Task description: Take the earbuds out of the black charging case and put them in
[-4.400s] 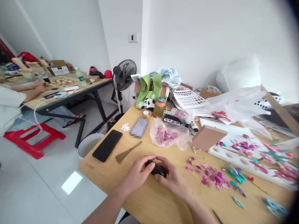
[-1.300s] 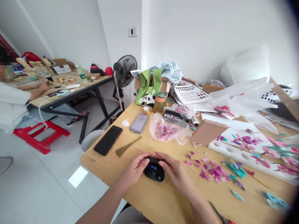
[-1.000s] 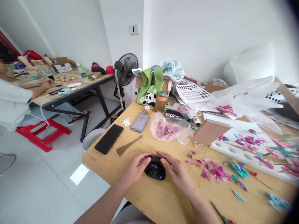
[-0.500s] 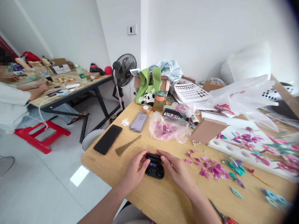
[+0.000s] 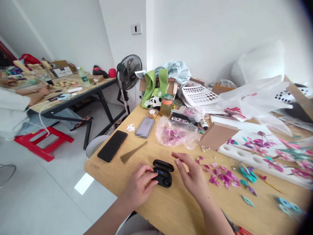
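Red stool (image 5: 45,143), glossy moulded plastic, on pale tiled floor. Black phone (image 5: 112,146), smooth rounded slab, lying flat near the left edge of the wooden tabletop (image 5: 176,209). Brown strip bundle (image 5: 133,153), thin and splayed like a fan. Left hand (image 5: 139,187), thumb and forefinger narrow, tips touching the left end of the case; whether they pinch an earbud, cannot tell.

Earbud case (image 5: 164,180) — black, oval, lid (image 5: 163,165) raised, blue digits lit — resting on the tabletop between the hands. Plastic bag (image 5: 177,133), crinkled, translucent, with magenta pieces inside, beyond the case. Right hand (image 5: 193,178), holding nothing, thumb and fingers apart, just beside the case's right end and not touching it. Brown board (image 5: 218,135), flat-faced, tilted. Magenta petals (image 5: 226,178), thin and curled, loosely scattered. Scissors (image 5: 234,226), metal blades, red handles. White foam strip (image 5: 256,160), round hollows along it.
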`<state>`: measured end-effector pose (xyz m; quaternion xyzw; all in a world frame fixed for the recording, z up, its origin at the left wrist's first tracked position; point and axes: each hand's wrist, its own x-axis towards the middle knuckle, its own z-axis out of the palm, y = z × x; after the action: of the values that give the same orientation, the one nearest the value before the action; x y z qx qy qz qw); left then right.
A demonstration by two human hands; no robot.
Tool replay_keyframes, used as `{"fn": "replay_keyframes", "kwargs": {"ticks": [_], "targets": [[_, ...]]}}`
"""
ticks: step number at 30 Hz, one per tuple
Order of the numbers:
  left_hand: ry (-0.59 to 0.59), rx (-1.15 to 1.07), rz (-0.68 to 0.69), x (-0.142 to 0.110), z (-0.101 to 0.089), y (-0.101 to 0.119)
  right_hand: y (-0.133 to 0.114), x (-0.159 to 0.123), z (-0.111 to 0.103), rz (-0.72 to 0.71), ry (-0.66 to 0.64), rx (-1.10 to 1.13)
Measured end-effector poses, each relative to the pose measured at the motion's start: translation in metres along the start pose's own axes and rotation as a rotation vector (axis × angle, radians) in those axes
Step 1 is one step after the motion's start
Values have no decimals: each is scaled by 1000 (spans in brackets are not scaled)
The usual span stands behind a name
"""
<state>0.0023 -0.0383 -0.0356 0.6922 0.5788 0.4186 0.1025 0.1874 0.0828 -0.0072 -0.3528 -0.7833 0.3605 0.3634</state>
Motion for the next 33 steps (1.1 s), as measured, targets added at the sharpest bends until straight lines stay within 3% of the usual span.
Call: {"fn": "replay_keyframes", "kwargs": {"ticks": [4, 13, 21, 26, 33], "targets": [[-105, 60, -17, 0, -1, 3, 0, 0, 1, 14, -128, -7], [-86, 10, -56, 1, 0, 3, 1, -3, 5, 106, -266, 10], [-106, -6, -88, 1, 2, 2, -3, -2, 3, 115, -303, 7], [-104, 64, -76, 4, 2, 14, -4, -2, 4, 110, -292, 3], [-95, 160, -11, 10, 20, 30, -4, -2, 5, 120, -281, 13]]}}
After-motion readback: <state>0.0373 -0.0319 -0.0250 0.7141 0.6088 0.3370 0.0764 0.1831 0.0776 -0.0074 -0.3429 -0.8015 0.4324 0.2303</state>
